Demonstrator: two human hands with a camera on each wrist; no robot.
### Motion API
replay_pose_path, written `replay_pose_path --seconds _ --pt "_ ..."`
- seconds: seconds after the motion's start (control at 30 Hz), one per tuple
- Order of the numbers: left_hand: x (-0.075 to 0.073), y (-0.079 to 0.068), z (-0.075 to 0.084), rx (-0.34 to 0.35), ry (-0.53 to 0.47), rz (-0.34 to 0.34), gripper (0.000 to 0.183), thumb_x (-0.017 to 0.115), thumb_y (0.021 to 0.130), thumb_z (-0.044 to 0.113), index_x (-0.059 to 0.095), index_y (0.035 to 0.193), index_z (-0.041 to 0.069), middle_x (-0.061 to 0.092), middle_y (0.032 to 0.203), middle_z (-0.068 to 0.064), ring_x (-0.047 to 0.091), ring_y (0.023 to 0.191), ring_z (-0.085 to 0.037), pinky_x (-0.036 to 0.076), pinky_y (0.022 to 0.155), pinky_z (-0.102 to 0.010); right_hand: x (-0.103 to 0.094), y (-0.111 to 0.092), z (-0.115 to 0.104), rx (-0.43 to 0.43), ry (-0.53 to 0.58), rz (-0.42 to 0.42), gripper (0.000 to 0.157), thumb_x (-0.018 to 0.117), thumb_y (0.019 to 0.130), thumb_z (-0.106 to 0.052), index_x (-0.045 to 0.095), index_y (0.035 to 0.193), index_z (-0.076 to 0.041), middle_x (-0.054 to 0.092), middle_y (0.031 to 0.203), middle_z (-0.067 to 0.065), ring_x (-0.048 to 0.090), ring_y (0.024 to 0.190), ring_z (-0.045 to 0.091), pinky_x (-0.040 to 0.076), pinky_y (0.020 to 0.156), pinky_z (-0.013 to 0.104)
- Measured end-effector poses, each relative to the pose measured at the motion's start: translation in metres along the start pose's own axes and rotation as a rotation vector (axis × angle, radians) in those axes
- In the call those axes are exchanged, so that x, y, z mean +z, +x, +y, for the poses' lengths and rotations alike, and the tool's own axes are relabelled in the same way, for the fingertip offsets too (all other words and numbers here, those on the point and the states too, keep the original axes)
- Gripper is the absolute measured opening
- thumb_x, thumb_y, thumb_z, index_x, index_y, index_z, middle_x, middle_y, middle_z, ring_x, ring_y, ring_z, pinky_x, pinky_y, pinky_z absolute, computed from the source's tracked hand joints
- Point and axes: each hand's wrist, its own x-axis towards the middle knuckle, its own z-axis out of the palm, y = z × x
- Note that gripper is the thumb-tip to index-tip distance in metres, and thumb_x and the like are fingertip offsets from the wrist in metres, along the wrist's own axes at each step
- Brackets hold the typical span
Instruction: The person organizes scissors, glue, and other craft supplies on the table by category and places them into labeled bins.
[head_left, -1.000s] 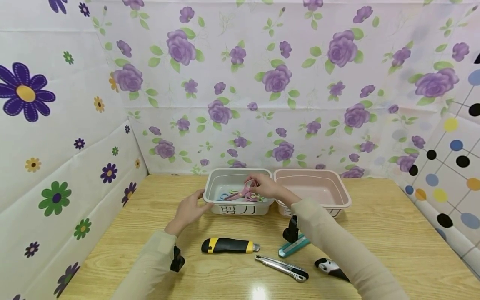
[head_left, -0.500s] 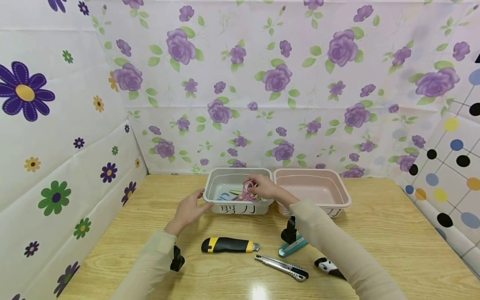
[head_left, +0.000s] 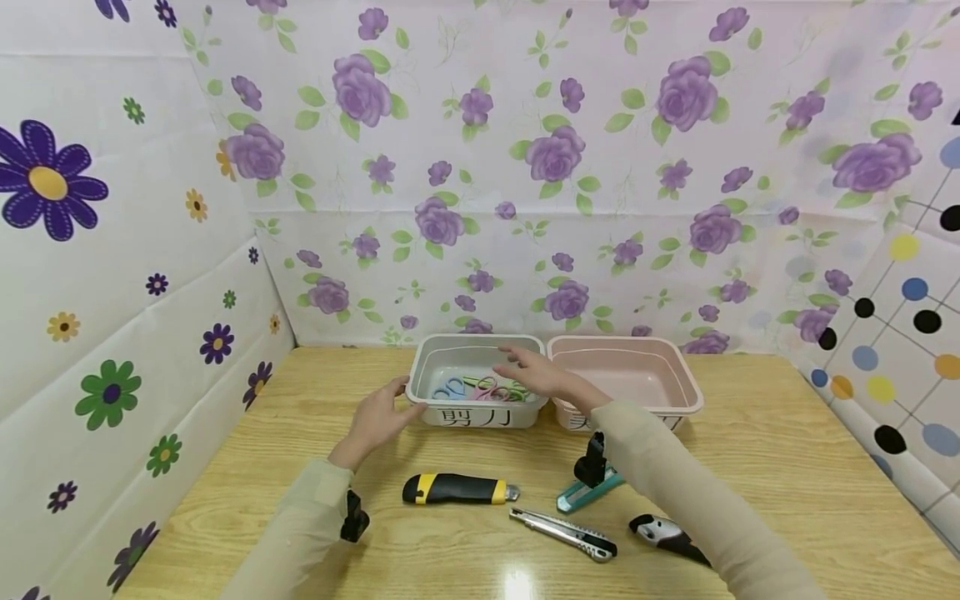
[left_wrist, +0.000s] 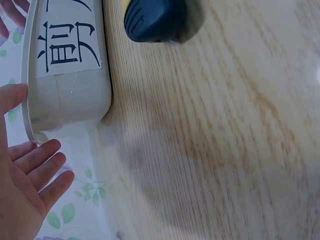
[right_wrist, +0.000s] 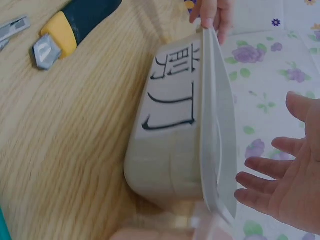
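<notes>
Pink scissors (head_left: pixel 486 388), blue-handled scissors (head_left: pixel 453 388) and green-handled scissors (head_left: pixel 517 391) lie inside the grey basket (head_left: pixel 525 417), partly behind its front wall. My right hand (head_left: pixel 536 372) hovers over the basket's right part, holding nothing; the right wrist view shows its spread fingers (right_wrist: pixel 265 168). At the basket's left end, my left hand (head_left: pixel 377 423) touches the rim with the thumb, its other fingers extended by the corner, as the left wrist view shows. A label with black characters (left_wrist: pixel 67 42) covers the basket's front.
A pink basket (head_left: pixel 697 404) stands against the grey one on the right. In front lie a black-and-yellow utility knife (head_left: pixel 459 490), a silver cutter (head_left: pixel 562 533), a teal cutter (head_left: pixel 581 495) and a black-and-white knife (head_left: pixel 667 537), partly under the right sleeve. Patterned cloth surrounds the wooden table (head_left: pixel 285 417).
My right hand held the pink scissors by a handle loop over the grey basket; now it has let go, they lie in the basket, and its fingers have opened. The left hand stays put.
</notes>
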Motion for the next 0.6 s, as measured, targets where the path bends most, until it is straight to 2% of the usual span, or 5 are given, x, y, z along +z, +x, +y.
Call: replay_pose_path --seconds 0.17,0.5,0.6 --pt "0.0 -0.001 0.001 0.003 -0.002 0.002 0.062 0.064 0.083 0.036 0.047 0.129 -0.002 0.059 0.117 -0.019 0.054 0.108 -0.037 0.043 0.088 -0.051 -0.014 -0.01 0.006 0.019 0.039 -0.023 0.059 0.039 0.097 -0.038 0.02 0.144 -0.008 0.028 0.141 0.025 0.03 0.128 0.039 0.031 0.1 0.053" --pt "0.0 -0.002 0.001 -0.001 -0.001 -0.001 0.062 0.063 0.083 0.036 0.045 0.129 -0.002 0.057 0.118 -0.02 0.053 0.109 -0.036 0.041 0.091 -0.053 -0.036 -0.035 0.024 -0.041 0.03 -0.007 0.066 0.043 0.094 -0.041 0.022 0.143 -0.003 0.033 0.139 0.024 0.033 0.127 0.039 0.031 0.1 0.053" --pt "0.0 -0.002 0.001 -0.006 0.005 -0.005 0.063 0.063 0.084 0.036 0.045 0.13 -0.003 0.057 0.119 -0.02 0.053 0.11 -0.036 0.041 0.091 -0.053 -0.042 -0.046 0.029 -0.039 0.059 -0.008 0.063 0.044 0.094 -0.041 0.025 0.142 -0.006 0.032 0.141 0.021 0.032 0.127 0.037 0.031 0.1 0.052"
